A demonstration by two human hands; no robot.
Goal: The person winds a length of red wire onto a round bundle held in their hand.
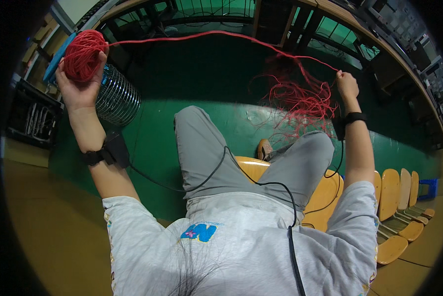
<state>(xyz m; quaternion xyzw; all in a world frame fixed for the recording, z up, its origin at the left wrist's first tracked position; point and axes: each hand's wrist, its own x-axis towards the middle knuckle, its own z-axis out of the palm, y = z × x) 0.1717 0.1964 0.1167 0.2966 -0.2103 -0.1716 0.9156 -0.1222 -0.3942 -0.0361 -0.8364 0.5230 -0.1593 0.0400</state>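
Observation:
Raised at the far left, my left hand [81, 93] is wrapped round a ball of red yarn [85, 56]. A long red strand [214, 33] runs from the ball across the front to my right hand [348, 85], which pinches it between thumb and fingers at the far right. The strand bows slightly upward. A loose tangle of red yarn [300, 101] hangs from it just left of my right hand, its lower ends near my right knee. Parts of the tangle are blurred.
A round metal-wire basket or stool [117, 96] with a blue top stands beyond my left forearm. Wooden chairs [390, 192] line up at the right. A black cable [182, 190] loops over my grey trousers between wristbands. Desks [359, 29] edge the green floor.

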